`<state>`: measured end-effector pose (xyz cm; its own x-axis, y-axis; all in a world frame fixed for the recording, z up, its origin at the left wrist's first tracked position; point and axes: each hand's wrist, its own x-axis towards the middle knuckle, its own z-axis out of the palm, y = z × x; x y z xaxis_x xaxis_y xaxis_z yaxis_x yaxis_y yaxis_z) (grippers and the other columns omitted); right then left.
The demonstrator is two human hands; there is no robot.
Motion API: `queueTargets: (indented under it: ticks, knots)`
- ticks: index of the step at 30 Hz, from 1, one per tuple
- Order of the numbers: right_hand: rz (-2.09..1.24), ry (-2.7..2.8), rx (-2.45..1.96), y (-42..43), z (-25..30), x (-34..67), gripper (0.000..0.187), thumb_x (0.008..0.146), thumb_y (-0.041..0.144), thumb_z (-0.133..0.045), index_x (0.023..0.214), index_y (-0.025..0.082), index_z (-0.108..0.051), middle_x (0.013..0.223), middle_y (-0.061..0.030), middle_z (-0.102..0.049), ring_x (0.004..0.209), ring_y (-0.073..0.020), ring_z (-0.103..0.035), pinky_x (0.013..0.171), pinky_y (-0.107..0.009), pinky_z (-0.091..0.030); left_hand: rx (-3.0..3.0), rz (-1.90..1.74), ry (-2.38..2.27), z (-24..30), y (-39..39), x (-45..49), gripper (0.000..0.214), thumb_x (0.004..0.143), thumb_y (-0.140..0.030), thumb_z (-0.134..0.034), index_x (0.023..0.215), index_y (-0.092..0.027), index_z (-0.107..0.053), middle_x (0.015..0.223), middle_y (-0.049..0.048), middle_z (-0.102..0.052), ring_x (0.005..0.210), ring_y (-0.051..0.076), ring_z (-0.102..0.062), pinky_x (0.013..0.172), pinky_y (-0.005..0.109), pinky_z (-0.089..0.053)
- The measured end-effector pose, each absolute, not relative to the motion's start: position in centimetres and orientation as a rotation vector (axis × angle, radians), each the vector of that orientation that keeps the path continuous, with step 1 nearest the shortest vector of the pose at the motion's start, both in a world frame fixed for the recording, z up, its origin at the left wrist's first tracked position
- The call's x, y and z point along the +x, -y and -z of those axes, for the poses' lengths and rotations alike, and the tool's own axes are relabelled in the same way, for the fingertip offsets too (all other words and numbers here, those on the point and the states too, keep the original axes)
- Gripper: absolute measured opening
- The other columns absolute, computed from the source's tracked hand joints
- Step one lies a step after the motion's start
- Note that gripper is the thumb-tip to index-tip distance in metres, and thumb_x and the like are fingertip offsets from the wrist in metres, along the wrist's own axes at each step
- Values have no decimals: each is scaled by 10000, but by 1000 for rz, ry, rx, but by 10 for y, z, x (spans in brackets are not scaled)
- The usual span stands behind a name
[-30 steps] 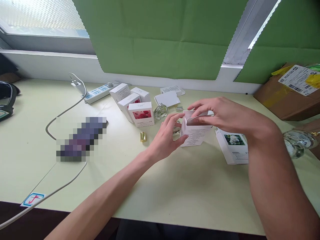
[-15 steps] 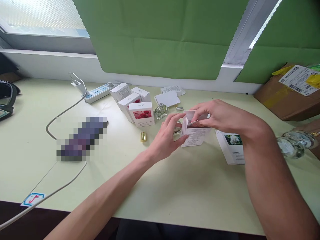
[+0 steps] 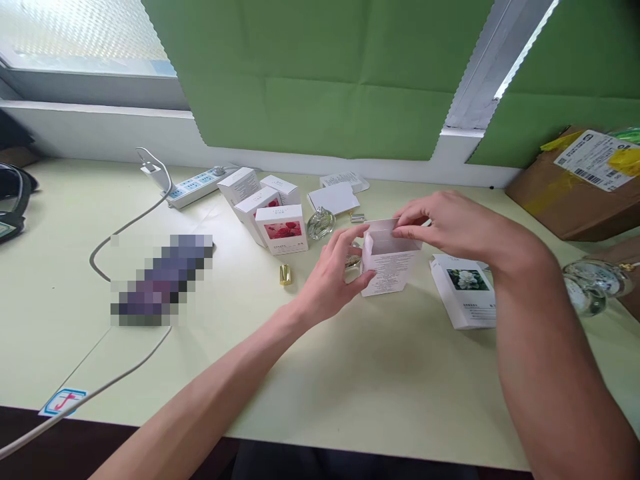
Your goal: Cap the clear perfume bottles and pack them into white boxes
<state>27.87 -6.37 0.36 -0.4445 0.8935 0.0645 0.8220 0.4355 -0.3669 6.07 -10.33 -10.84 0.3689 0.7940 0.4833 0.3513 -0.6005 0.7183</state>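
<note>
A white carton box (image 3: 390, 272) with printed text stands upright on the table, its top open. My left hand (image 3: 334, 275) grips its left side, thumb at the front and fingers along the upper edge. At the top right, my right hand (image 3: 437, 220) pinches the rim or a flap; its fingertips are partly hidden. Behind my left fingers, a glass bottle (image 3: 353, 257) shows only in part. Another clear glass bottle (image 3: 321, 223) lies farther back, near a silver cap (image 3: 357, 218). A gold cap (image 3: 285, 275) stands left of my left hand.
Several white boxes with red flowers (image 3: 283, 232) stand back left. A white-flower box (image 3: 467, 292) lies by my right forearm, glass bottles (image 3: 593, 287) beyond it. A brown carton (image 3: 560, 193) fills the right corner. Left are a power strip (image 3: 195, 188) and a pixelated dark object (image 3: 163, 280).
My right hand has drawn back from inside the box to its top right edge, and the opening shows more clearly. My left hand keeps its grip on the box.
</note>
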Motion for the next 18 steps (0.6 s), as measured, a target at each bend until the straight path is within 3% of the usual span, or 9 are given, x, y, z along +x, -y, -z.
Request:
queueTargets:
  ticks: [4,8,18]
  knots:
    - [-434,2307,-1652,61,-5,276,165,803,426,-696,808,261,-684,851,-32,-712,715,-221,-635,602,-343,-430,2185,-1198,-914,108,103,61,598,911,-186,-639,1418,-353,-370,1403,95,-398,1064,169,-601,959,393,-544]
    - [-500,2206,-1684,59,-1,281,343,775,479,-719,1041,299,-600,750,-12,-673,645,-215,-600,547,-330,-406,2177,-1168,-934,106,104,61,505,916,-172,-625,1352,-332,-428,1420,97,-360,1046,158,-608,942,395,-557]
    - [-770,2164,-1603,47,10,286,345,790,531,-708,1067,330,-665,725,5,-634,650,-187,-570,594,-329,-407,2144,-1138,-951,104,104,60,491,919,-179,-620,1346,-339,-436,1412,93,-363,1030,153,-608,885,361,-587]
